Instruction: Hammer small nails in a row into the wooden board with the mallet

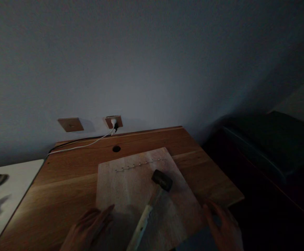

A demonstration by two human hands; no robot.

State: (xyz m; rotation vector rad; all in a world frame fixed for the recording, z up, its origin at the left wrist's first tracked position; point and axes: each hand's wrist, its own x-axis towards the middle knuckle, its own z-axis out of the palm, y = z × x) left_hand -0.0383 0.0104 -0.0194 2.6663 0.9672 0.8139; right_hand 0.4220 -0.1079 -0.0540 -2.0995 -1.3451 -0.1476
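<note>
A pale wooden board (pixel 125 190) lies on the wooden table. Across its far part runs a row of several small nails (pixel 140 164) along a thin line. A mallet (pixel 162 180) with a dark head and a pale handle rests on the board, its handle pointing toward me. My left hand (pixel 87 228) is at the board's near left edge, fingers stretched out, with the index fingertip over the board. At the near right edge is my right hand (pixel 223 225), its fingers apart and nothing visible in it. Both hands are clear of the mallet.
The wooden table (pixel 63 195) stands against a grey wall (pixel 152 69). A white plug sits in a wall socket (pixel 117 121), its white cable (pixel 86 144) running left along the table's back. A round hole (pixel 116 149) pierces the tabletop. On the left is a white surface (pixel 18 181).
</note>
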